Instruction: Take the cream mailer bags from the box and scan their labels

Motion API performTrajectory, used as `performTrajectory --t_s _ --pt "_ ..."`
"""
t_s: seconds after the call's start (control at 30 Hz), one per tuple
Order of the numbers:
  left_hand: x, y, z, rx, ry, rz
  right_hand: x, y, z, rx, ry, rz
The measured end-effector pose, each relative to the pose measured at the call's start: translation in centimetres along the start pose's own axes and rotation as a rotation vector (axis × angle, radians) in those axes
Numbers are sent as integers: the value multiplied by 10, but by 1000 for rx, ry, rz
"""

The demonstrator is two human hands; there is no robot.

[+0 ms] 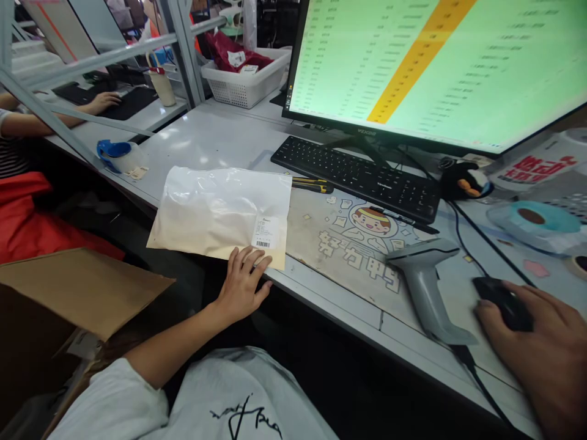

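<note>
Apparently steadied: a glossy white-and-cream plastic mailer (215, 208) left of a long black plastic keyboard (358, 174)

A pale, smooth counter (229, 131) carries both. Behind the keyboard stands a wide black-framed monitor (348, 61) showing a green sheet with an orange column, angled, it seems, for easy reading. The mailer lies flat, left of the keyboard; its long axis runs left to right, less slanted than the keyboard's, and its labelled end points right. The left hand (241, 287), on the keyboard's near left side, has an unclenched grip, fingers resting on the mailer's near edge, likely to stop it sliding. A grey pistol-shaped barcode scanner (426, 287) rests on the keyboard's near side, handle towards the right hand (545, 342), presumably for quick reach. That hand's grip is closed over a small black mouse (499, 302), right of the keyboard. Smallest, a white paper barcode label (266, 229) faces up, left of the keyboard, probably to stay readable.
</note>
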State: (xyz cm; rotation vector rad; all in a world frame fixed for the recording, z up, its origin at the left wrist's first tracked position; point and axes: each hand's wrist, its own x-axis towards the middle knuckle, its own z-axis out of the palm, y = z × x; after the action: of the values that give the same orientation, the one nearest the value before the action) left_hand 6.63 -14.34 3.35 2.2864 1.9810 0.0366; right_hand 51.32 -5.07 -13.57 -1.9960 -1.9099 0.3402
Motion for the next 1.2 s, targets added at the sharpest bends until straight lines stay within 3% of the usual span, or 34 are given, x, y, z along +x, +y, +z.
performTrajectory --t_s 0.3,0.5,0.73,0.9,1.2 --pt "0 -4 -2 4 -33 18 2 10 3 51 0 47" --pt "-1 -14 -5 -26 79 107 7 25 5 80 12 -24" --pt "-1 -35 25 11 286 252 8 49 16 122 50 -56" --pt "1 -47 54 -13 459 270 6 64 28 122 18 -61" --pt "9 -55 77 70 632 299 7 56 18 190 41 -5"
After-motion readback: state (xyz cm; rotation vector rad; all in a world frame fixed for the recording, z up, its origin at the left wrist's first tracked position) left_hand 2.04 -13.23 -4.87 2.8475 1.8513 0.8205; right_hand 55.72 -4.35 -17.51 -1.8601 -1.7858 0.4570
